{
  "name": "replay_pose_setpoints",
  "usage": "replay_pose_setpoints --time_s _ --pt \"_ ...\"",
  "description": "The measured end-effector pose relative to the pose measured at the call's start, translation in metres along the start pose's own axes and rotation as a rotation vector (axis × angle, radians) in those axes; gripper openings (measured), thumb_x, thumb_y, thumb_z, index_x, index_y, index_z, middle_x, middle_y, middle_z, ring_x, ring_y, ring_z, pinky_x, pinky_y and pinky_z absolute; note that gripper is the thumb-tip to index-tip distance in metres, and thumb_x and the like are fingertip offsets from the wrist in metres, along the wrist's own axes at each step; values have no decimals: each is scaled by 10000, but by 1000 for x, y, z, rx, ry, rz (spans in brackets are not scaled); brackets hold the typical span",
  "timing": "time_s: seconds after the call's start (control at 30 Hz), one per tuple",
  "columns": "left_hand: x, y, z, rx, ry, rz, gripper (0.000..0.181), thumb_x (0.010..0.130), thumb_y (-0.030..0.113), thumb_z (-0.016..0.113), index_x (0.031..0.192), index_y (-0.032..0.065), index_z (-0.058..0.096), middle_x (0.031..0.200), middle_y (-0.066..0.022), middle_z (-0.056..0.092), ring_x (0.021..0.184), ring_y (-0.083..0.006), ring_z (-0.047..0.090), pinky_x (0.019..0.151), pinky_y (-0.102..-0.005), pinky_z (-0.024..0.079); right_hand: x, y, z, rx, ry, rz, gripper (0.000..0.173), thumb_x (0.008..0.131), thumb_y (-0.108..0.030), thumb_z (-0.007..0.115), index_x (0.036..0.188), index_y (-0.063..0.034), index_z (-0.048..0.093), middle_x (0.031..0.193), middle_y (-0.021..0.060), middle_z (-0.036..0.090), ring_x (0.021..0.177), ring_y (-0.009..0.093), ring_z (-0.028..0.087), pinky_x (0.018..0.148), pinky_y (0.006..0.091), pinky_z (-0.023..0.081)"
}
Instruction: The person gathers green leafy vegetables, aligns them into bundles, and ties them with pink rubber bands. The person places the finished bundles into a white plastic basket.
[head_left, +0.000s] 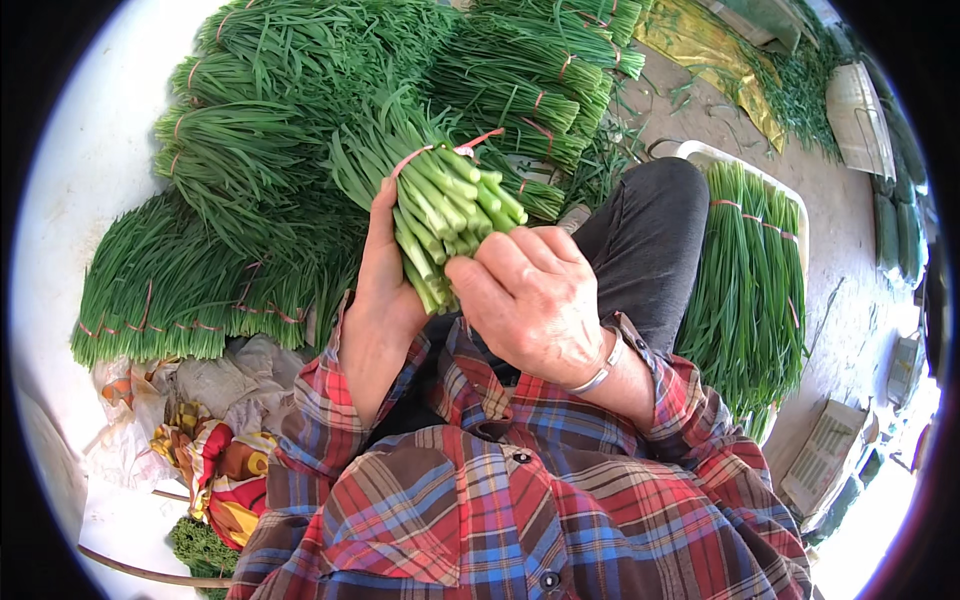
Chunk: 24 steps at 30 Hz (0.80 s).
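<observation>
My left hand (390, 277) supports a bundle of thick-stemmed leafy greens (442, 199) in front of my chest, its thumb up along the near side. The pale cut ends point toward me and to the right, while the leaves fan away. A pink tie (412, 159) circles the stems, with one loose end sticking out to the right. Against the lower stem ends rests my right hand (529, 300), its fingers curled; the fingertips are hidden, so I cannot tell whether they pinch a stem. A metal bracelet (600, 371) is on that wrist.
Tied bundles of chive-like greens (255, 150) are piled ahead and to the left. More bundles (742, 300) fill a white crate (801, 217) beside my right knee. Plastic bags (255, 375) and a patterned cloth (221, 480) lie at left. A yellow sheet (712, 56) covers floor ahead right.
</observation>
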<state>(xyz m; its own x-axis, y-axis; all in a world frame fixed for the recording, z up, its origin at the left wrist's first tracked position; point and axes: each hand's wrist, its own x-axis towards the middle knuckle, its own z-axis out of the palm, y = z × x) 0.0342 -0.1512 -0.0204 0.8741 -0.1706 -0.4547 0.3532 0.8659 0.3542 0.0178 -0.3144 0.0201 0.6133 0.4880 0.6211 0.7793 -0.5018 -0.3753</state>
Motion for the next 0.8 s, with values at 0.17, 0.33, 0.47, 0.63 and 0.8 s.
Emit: replay_pose_setpoints --time_s 0.17,0.33,0.47,0.63,0.8 --pt "-13 14 -31 -37 9 -133 508 937 424 579 1342 119 539 1292 -117 614 1171 -281 602 1041 -481 458 -21 -10 -26 312 -169 -11 209 641 -53 730 771 -87 570 750 46 558 652 220 592 590 345 460" --pt "-29 31 -56 209 -115 -36 483 966 333 561 1358 61 484 1287 -146 595 1111 -277 635 961 -464 534 2 33 -19 354 -40 446 373 788 -6 669 1142 0 549 1126 157 575 684 209 638 645 337 531" --pt "-37 47 -59 326 -112 -97 481 967 347 565 1310 16 507 1226 -143 622 1050 -246 652 925 -410 546 -11 56 22 350 -276 433 385 824 -85 667 1176 -11 532 1045 140 589 716 215 659 663 353 517" --pt "-34 77 -62 634 -51 -197 517 911 364 617 1220 -48 573 1108 -151 673 976 -215 669 891 -365 549 -34 59 19 577 -504 506 164 865 -190 614 898 -32 641 853 124 613 800 318 627 714 412 499" --pt "-39 109 -72 1078 111 -202 692 852 369 695 1311 -97 471 1168 -166 632 1056 -204 623 935 -325 498 -35 54 23 1043 -406 548 227 955 -198 570 857 -19 670 901 77 624 908 188 596 805 318 477"
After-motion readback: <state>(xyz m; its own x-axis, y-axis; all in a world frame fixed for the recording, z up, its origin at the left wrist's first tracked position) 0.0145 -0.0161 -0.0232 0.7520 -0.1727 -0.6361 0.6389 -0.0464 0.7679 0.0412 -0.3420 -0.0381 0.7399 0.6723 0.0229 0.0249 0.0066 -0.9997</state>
